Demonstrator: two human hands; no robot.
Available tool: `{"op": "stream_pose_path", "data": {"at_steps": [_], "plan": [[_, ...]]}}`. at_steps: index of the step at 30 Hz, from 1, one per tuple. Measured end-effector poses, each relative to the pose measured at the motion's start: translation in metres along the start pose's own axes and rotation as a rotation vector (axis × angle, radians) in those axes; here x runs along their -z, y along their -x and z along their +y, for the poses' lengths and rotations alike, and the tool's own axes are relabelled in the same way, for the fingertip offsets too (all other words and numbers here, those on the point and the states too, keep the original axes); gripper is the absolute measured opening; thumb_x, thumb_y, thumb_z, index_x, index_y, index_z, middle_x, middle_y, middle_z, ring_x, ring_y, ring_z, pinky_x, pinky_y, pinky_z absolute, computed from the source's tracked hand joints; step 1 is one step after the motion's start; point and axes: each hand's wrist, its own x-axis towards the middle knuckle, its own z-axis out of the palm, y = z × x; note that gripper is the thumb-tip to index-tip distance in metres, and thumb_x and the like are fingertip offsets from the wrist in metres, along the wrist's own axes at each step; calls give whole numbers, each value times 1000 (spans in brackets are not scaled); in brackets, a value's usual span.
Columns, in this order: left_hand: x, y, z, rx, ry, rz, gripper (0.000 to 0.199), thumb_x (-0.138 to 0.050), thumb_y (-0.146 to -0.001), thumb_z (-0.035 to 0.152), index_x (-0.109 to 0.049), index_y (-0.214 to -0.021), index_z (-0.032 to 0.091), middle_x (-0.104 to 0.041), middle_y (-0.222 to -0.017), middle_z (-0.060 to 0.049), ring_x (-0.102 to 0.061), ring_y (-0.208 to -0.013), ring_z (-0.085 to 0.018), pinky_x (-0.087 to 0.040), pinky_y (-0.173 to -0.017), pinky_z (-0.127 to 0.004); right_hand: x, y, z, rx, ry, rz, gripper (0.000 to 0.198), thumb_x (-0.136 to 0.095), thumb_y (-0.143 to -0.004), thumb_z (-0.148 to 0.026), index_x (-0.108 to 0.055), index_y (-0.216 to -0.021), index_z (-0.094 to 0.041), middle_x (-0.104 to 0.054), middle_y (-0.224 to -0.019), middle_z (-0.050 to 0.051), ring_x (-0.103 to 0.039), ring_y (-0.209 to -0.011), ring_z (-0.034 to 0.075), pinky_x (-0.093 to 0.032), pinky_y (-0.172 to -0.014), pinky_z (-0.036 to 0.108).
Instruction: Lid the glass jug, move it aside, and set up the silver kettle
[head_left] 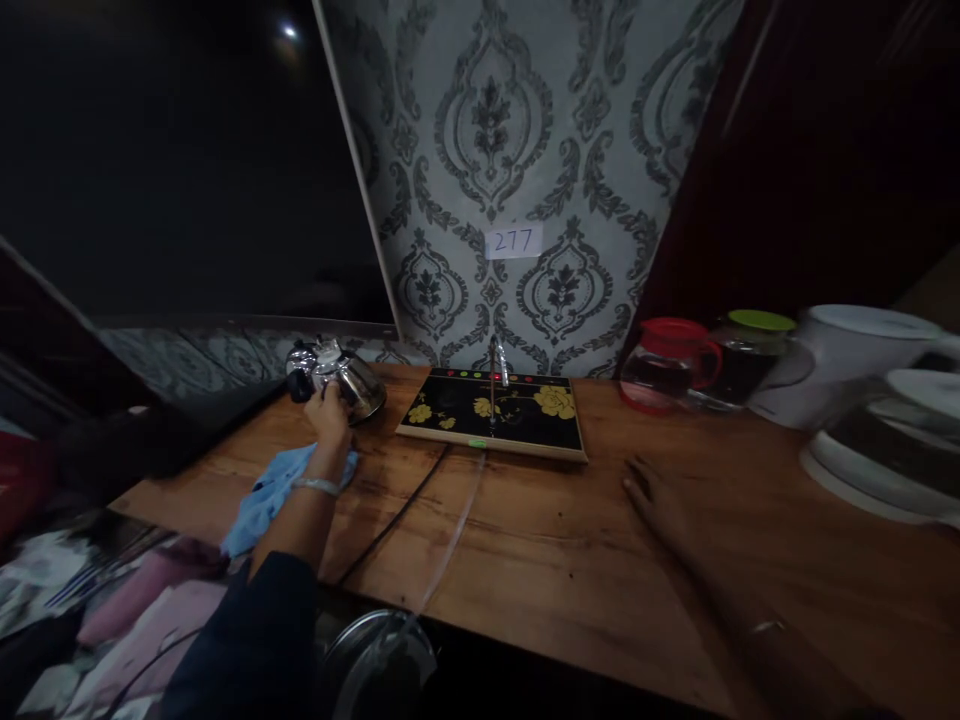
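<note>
While the table (570, 540) carries everything, order by size runs: black tea tray (495, 410) at centre back, white kettles far right, two glass jugs (667, 380) beside them, steel kettle (341, 380) at back left, blue cloth (270, 490) just before it. Left hand (328, 410) grip closed on the kettle at its black handle. Right hand (656, 495) lies flat and open on bare wood, holding nothing. Judgement: steady the kettle upright by the handle; keep the cloth clear of the cord (397, 510).
</note>
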Motion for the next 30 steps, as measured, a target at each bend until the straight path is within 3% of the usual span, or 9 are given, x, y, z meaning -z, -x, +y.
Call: {"op": "stream_pose_path", "data": {"at_steps": [4, 9, 14, 18, 24, 30], "plan": [[18, 31, 34, 41, 149, -28, 37, -60, -66, 51, -41, -60, 20, -34, -46, 9, -34, -40, -6, -30, -40, -19, 0, -1, -1, 13, 39, -5, 49, -39, -88, -45, -63, -118, -14, -60, -129, 16, -53, -122, 33, -38, -105, 52], [57, 73, 72, 37, 269, -111, 36, -68, -62, 40, -39, -60, 19, -29, -46, 11, -27, -40, -3, -22, -38, -17, 0, -2, -4, -4, 39, -5, 46, -39, -89, -42, -61, -121, -17, -59, -131, 14, -50, -126, 31, -36, -106, 51], [99, 118, 94, 105, 269, -174, 36, -71, -61, 34, -39, -57, 18, -28, -46, 11, -24, -39, -2, -21, -38, -16, 3, 0, -8, -3, 25, -21, 47, -39, -90, -41, -61, -122, -15, -57, -133, 16, -49, -126, 31, -34, -107, 52], [120, 159, 104, 186, 226, -250, 36, -73, -62, 33, -40, -56, 19, -24, -47, 11, -21, -39, -2, -20, -36, -16, 5, 0, -10, 13, 41, -21, 48, -37, -90, -41, -61, -122, -14, -58, -132, 16, -49, -125, 32, -34, -107, 51], [123, 214, 106, 326, 229, -415, 35, -74, -66, 39, -45, -60, 18, -24, -48, 10, -21, -39, -3, -19, -37, -15, 6, -2, -12, 7, 2, -26, 46, -40, -88, -40, -61, -120, -14, -59, -131, 16, -49, -125, 31, -34, -108, 51], [95, 259, 100, 438, 274, -563, 38, -75, -65, 46, -49, -64, 18, -24, -46, 11, -22, -38, -3, -18, -38, -15, 13, 3, -18, -6, -67, -62, 51, -48, -85, -44, -59, -125, -14, -56, -134, 16, -45, -130, 32, -31, -110, 50]]}}
